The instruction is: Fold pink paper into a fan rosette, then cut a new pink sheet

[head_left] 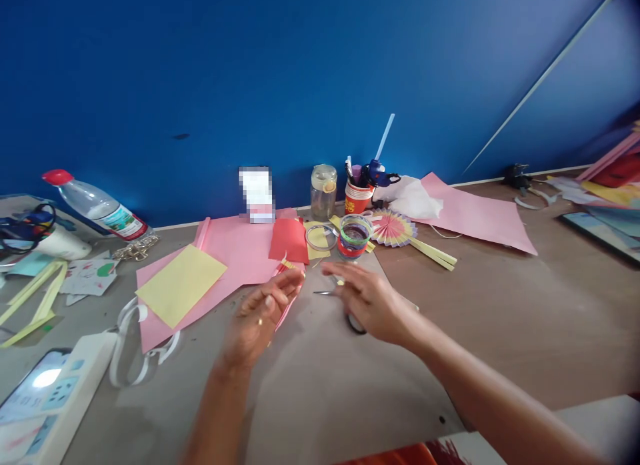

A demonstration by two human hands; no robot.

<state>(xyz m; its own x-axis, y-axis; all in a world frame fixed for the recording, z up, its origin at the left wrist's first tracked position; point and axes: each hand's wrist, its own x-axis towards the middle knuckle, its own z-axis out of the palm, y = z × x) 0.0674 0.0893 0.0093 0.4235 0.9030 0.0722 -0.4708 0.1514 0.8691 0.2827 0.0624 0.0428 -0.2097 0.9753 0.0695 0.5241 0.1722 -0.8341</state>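
My left hand (pixel 267 308) is raised over the table, fingers stretched and apart, with no held object visible. Behind it lie thin pink and red paper strips (pixel 289 305). Facing it across a small gap is my right hand (pixel 373 298), palm down, fingers extended and somewhat blurred. Beneath the right hand a pair of scissors shows partly: a metal blade (pixel 323 293) and a dark handle loop (pixel 356 325). Just beyond the hands are a red paper square (pixel 289 241), a clear tape roll (pixel 321 238), a stack of coloured tape rolls (pixel 354 235) and a folded paper fan (pixel 393 227).
Pink sheets (pixel 245 251) with a yellow sheet (pixel 183 285) lie at left. Along the blue wall stand a phone (pixel 257 195), a glass jar (pixel 324 193) and a red paper cup (pixel 358 199) of tools. A bottle (pixel 103 206) leans at far left, above a power strip (pixel 83 378).
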